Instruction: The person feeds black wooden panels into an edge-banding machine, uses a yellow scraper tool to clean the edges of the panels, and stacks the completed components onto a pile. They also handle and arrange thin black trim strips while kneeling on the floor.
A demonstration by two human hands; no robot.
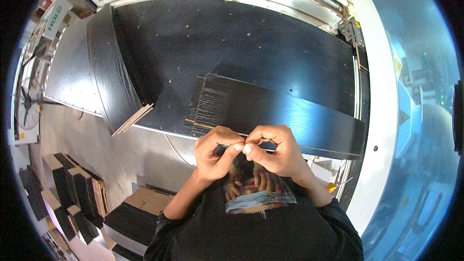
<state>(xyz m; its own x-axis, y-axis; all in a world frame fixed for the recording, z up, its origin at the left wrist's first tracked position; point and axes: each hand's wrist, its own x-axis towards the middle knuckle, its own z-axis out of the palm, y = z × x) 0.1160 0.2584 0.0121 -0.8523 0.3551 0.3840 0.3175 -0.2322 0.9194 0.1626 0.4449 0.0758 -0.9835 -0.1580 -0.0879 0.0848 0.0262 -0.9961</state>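
Note:
My left hand (215, 152) and my right hand (274, 149) meet in front of my chest, thumbs and forefingers pinched tip to tip. Whatever lies between the fingertips is hidden or too small to make out. Just beyond them, dark wood-grain boards (270, 108) lie across the near edge of a large black machine bed (208, 29). The top board sits slightly offset, so a strip of another board shows at its left end. Neither hand visibly grips these boards.
A stack of long dark boards (108, 63) lies at the bed's left, pale ends overhanging the near edge. More cut board stacks (137, 220) stand at lower left. White machine framing (374, 140) and a blue translucent panel (411, 116) border the right. A fan (29, 104) stands far left.

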